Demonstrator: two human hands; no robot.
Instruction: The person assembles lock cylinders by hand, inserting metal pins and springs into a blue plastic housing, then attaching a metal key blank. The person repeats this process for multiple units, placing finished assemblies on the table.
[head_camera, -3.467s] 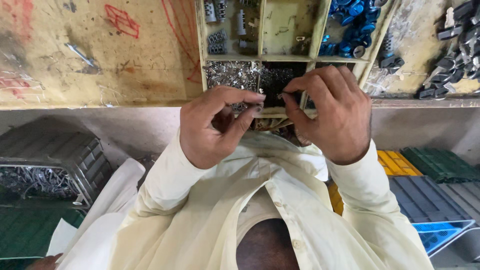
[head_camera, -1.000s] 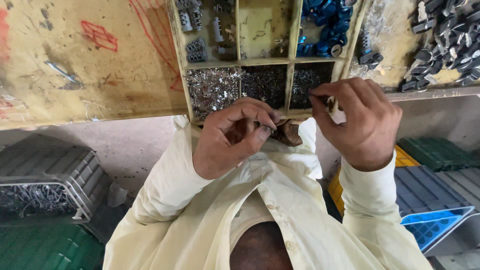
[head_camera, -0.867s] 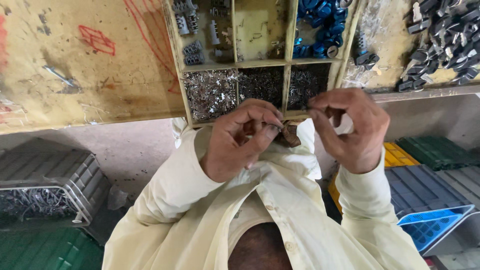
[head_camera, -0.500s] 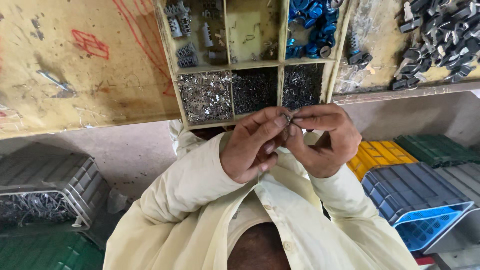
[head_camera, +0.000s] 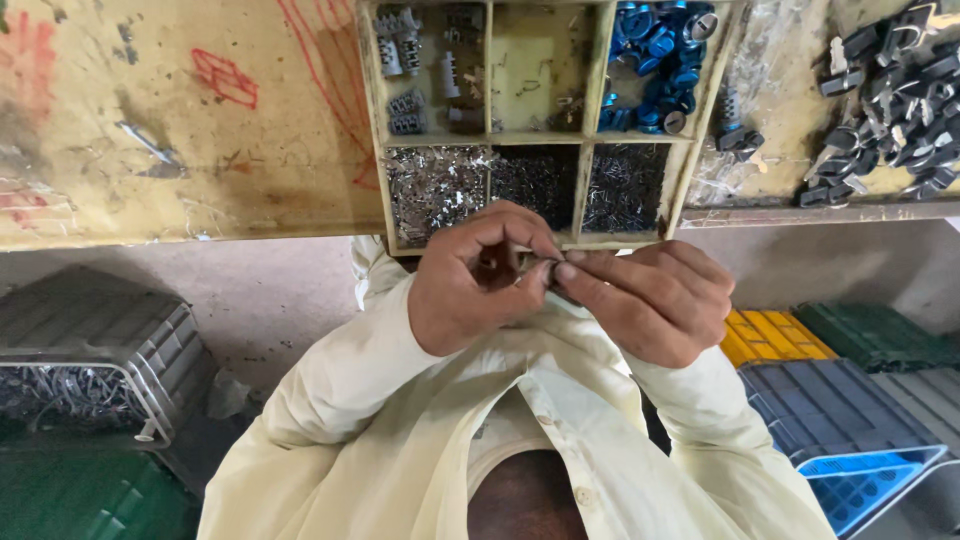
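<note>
Both hands meet near the middle of the scene, forearms in pale cream sleeves angling in from either side. The left hand (head_camera: 470, 285) is curled, thumb and forefinger pinched together. The right hand (head_camera: 650, 300) lies knuckles up, its fingertips (head_camera: 566, 270) touching the left's

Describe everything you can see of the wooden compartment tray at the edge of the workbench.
The wooden compartment tray is a worn, pale box split by thin dividers into two rows of three cells, lying flat on the stained workbench at its near edge. The upper cells hold small grey metal parts, a few scraps, and blue parts; the lower cells hold heaps of tiny silvery and dark pins. Both hands sit just in front, hiding part of its front rim.
</note>
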